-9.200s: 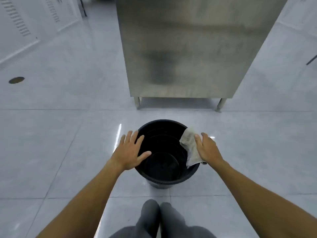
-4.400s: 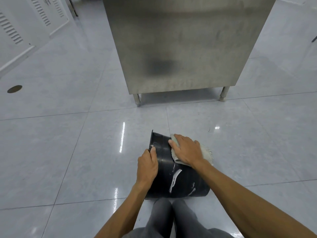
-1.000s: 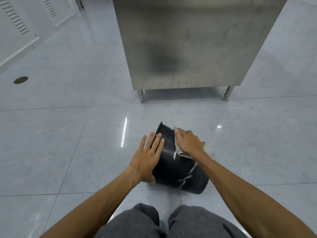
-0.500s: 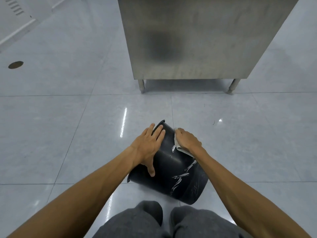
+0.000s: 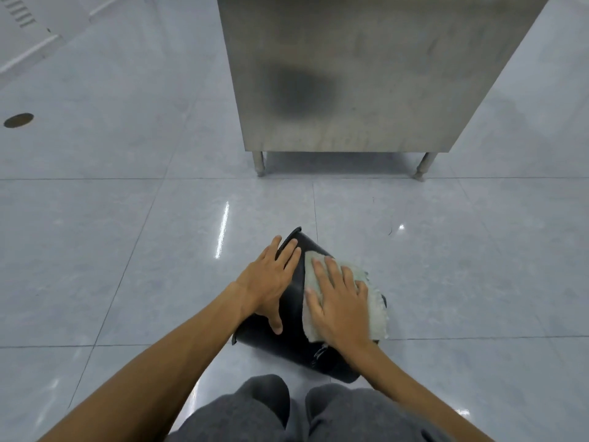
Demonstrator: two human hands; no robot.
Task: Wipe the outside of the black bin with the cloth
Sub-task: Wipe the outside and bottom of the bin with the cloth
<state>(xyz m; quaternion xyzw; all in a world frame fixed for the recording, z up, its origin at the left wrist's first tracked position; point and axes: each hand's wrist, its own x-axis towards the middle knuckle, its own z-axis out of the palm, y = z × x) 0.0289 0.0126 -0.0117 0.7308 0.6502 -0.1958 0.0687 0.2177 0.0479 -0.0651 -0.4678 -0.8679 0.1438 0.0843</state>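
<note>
Bin (image 5: 287, 352) and cloth (image 5: 377, 314) are the whole business here: the black bin lies tipped on its side on the glossy tiled floor (image 5: 127, 250), rim pointing away from the person, with the pale cloth spread over its upturned flank. Being round and lying on slick tile, the bin could roll or skid out from under a hard stroke. The cloth could also bunch up and slide off the curve, leaving the whitish streaks near the bin's base unwiped.

The right hand (image 5: 338, 304) lies flat on the cloth, fingers (image 5: 318, 269) straight and spread, pressing it onto the bin and not clutching it. The left hand (image 5: 271, 282) is also flat on the bin's bare side near the rim, holding nothing, apparently steadying it.

Grey-trousered knees (image 5: 264, 406) crouch just behind the bin. A steel cabinet (image 5: 366, 74) stands on short legs beyond it, and a round floor drain (image 5: 18, 120) sits far off to the bin's left.
</note>
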